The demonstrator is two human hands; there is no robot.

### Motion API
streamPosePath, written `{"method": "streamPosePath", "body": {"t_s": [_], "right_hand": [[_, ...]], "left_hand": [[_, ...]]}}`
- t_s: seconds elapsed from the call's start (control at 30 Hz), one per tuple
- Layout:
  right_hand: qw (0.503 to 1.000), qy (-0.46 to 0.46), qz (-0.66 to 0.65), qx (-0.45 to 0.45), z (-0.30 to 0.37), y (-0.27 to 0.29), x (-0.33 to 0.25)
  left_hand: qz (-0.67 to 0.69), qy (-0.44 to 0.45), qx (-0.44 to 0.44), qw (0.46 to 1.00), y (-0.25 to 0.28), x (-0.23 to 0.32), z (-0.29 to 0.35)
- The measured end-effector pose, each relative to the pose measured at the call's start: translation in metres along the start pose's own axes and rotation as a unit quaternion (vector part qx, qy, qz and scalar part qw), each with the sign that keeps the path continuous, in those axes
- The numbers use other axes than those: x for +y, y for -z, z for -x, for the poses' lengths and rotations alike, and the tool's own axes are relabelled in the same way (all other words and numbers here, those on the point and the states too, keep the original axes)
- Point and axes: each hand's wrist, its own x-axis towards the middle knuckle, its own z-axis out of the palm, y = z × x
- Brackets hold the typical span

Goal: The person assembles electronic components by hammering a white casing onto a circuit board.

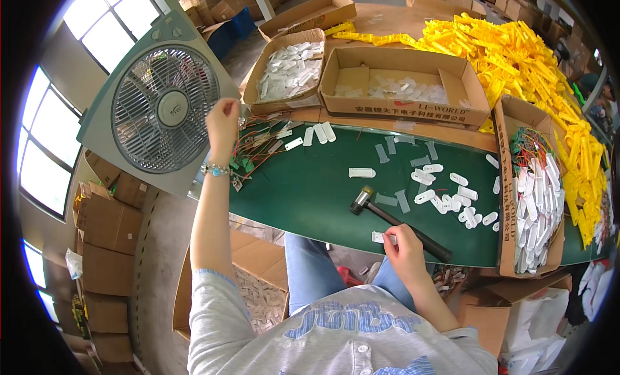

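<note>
My left hand (223,124) is raised at the table's left end, in front of the fan. Its fingers are curled in, and whatever they pinch is too small to make out. Just beside it lies a tangle of thin wires (258,139) with small parts. At the table's near edge my right hand (404,247) grips a small white plastic casing (378,237) between thumb and fingers. A mallet (400,223) with a black handle lies right by that hand. Loose white casings (424,177) and clear plastic strips (403,201) are scattered over the green tabletop (310,197).
A large box fan (171,110) stands at the left. Cardboard boxes of white pieces (290,68) and clear pieces (408,89) line the far side. On the right is a box of wired white casings (537,213), beside a heap of yellow plastic parts (510,65). An open carton (258,252) sits below.
</note>
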Motion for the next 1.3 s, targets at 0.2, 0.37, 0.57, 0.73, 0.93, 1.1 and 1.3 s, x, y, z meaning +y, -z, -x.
{"method": "streamPosePath", "body": {"t_s": [0.2, 0.37, 0.57, 0.73, 0.93, 1.1, 1.3], "right_hand": [[1.0, -0.004, 0.015, -0.011, -0.013, 0.004, -0.005], [1.0, -0.007, 0.008, 0.02, -0.022, 0.004, 0.004], [1.0, -0.006, 0.022, 0.016, -0.018, 0.005, 0.007], [0.999, -0.003, 0.033, 0.015, -0.017, 0.005, 0.007], [0.998, 0.029, 0.047, -0.021, -0.018, 0.011, 0.001], [0.994, 0.042, 0.05, -0.084, -0.019, 0.019, -0.003], [0.993, 0.053, 0.087, -0.065, -0.013, 0.017, 0.001]], "left_hand": [[0.127, -0.047, 0.153, 0.979, 0.02, 0.009, -0.044], [0.211, -0.005, 0.107, 0.972, 0.02, 0.014, -0.06], [0.256, -0.016, 0.146, 0.956, 0.016, 0.052, -0.056], [0.166, -0.055, 0.004, 0.985, 0.005, 0.064, -0.033], [0.225, -0.057, 0.012, 0.973, 0.002, 0.08, 0.008], [0.177, -0.097, -0.033, 0.979, -0.004, 0.116, 0.098], [0.155, -0.186, -0.065, 0.968, -0.009, 0.155, 0.21]]}}
